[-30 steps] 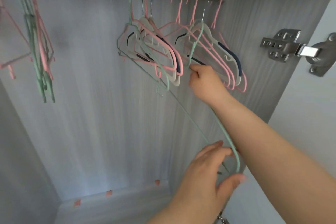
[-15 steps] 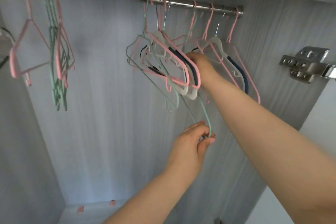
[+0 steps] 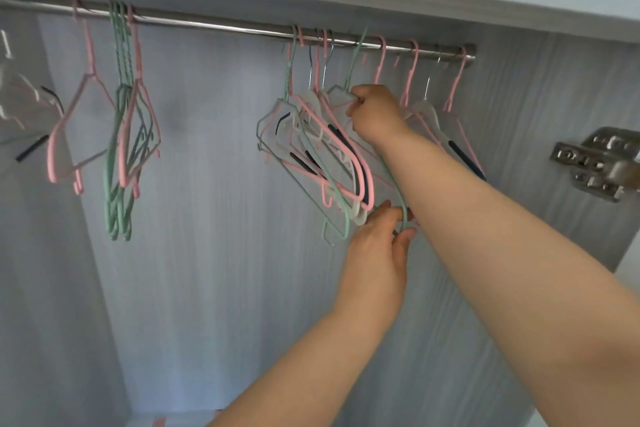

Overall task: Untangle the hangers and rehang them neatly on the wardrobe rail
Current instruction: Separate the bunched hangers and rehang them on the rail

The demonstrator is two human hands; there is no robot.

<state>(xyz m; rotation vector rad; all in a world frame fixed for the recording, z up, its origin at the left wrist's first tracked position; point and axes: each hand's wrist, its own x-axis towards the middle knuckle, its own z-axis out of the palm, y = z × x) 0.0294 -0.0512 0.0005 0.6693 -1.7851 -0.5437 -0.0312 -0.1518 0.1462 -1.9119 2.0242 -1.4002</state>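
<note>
A steel wardrobe rail (image 3: 221,25) runs across the top. A tangled cluster of pink, green and white hangers (image 3: 313,149) hangs at its middle right. My right hand (image 3: 375,113) grips the neck of a green hanger (image 3: 390,180) just under its hook, which rises to the rail. My left hand (image 3: 379,246) pinches the lower corner of that same green hanger below the cluster. More pink and white hangers (image 3: 433,114) hang right of my right arm, partly hidden by it.
Several green and pink hangers (image 3: 126,135) hang in a neat group at the left of the rail, with a lone pink hanger (image 3: 81,121) beside them. A metal door hinge (image 3: 599,163) sticks out at the right. The wardrobe's grey back wall (image 3: 207,218) lies behind.
Both hands have risen with the green hanger; its hook has gone up to the rail. The left hand moved from far below up under the cluster. The view tilted upward.
</note>
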